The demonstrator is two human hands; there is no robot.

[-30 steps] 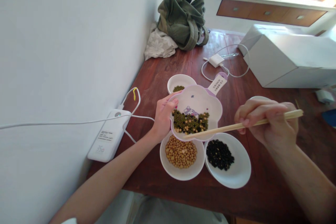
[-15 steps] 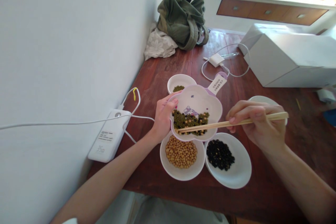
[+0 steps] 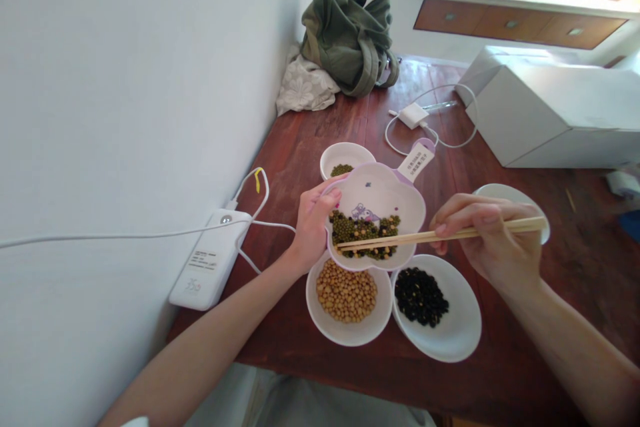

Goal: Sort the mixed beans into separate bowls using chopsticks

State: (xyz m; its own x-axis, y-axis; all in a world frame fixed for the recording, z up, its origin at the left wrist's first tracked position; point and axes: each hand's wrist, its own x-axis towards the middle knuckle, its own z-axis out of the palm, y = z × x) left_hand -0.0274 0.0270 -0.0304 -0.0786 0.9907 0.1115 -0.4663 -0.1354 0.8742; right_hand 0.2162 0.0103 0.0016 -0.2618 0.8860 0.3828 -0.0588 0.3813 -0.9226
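Head view: at far left, we see a white power bank (image 3: 210, 260) with cables, set against the wall (image 3: 125, 80). Next comes the left hand (image 3: 315, 217), its thumb over the rim of a handled bowl (image 3: 403, 200) and its other fingers mostly hidden from us at the outer side, closed on the bowl's edge. Beyond that hand, a patterned cloth (image 3: 306, 88) and a green bag (image 3: 345, 40) sit at the back of the wooden table (image 3: 300, 137). Near the hand we find a small bowl (image 3: 326, 163) of green beans. The handled bowl is raised at the middle, mixed beans (image 3: 350, 223) in its near part; below lies a bowl of yellow beans (image 3: 384, 300), and just right of that, touching or nearly so, a bowl of black beans (image 3: 465, 313). Behind, a charger (image 3: 414, 115) lies with its looped cable. The right hand (image 3: 490, 233) has its fingers bent round wooden chopsticks (image 3: 450, 235), tips close together among the mixed beans; we cannot tell whether they pinch one. A white bowl (image 3: 515, 194) stands partly behind it, and a large white box (image 3: 565, 107) fills the far right.
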